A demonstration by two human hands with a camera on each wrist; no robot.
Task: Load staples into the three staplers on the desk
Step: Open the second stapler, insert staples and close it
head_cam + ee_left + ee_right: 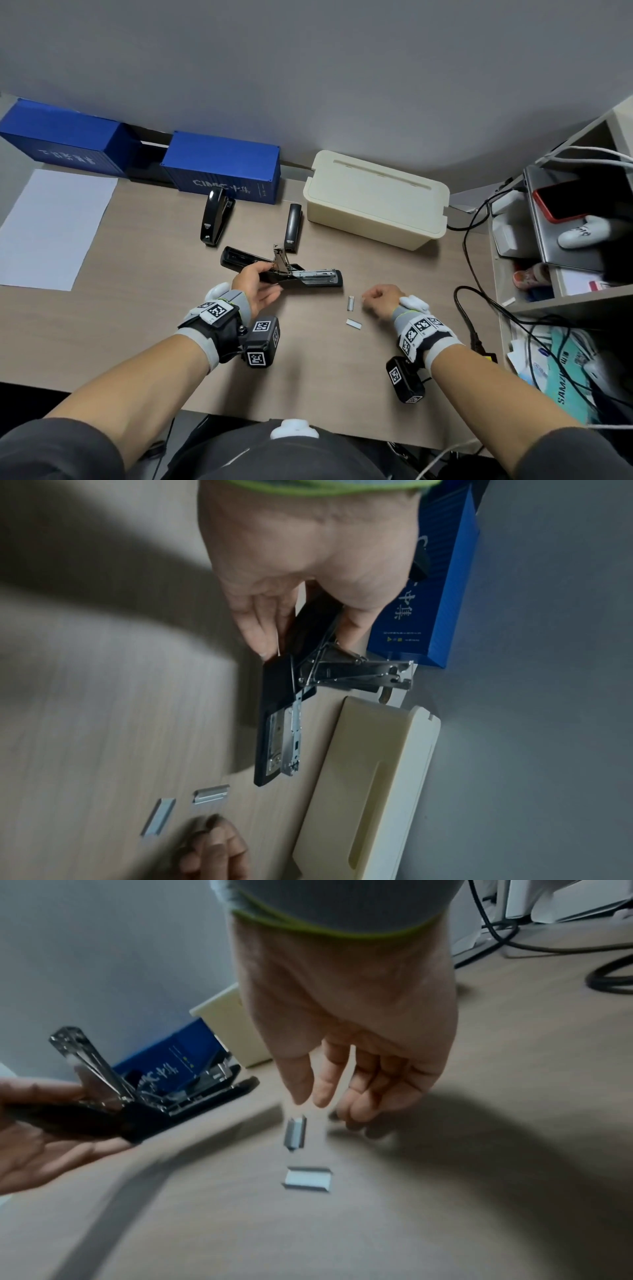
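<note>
A black stapler (308, 278) lies swung open in the middle of the desk, its metal staple channel (295, 734) bare. My left hand (257, 285) grips its rear part, thumb on top and fingers underneath (260, 620). Two short staple strips (350, 303) (354, 323) lie on the desk to the right of it. My right hand (379, 298) hovers just right of the upper strip (295, 1133), thumb and forefinger pointing down at it and holding nothing. Two more black staplers (215, 219) (294, 228) sit closed farther back.
Blue container-shaped boxes (222, 168) and a cream cable box (376, 198) line the back wall. A white sheet of paper (51, 226) lies at the left. Black cables (472, 308) and a cluttered shelf (565, 240) stand at the right.
</note>
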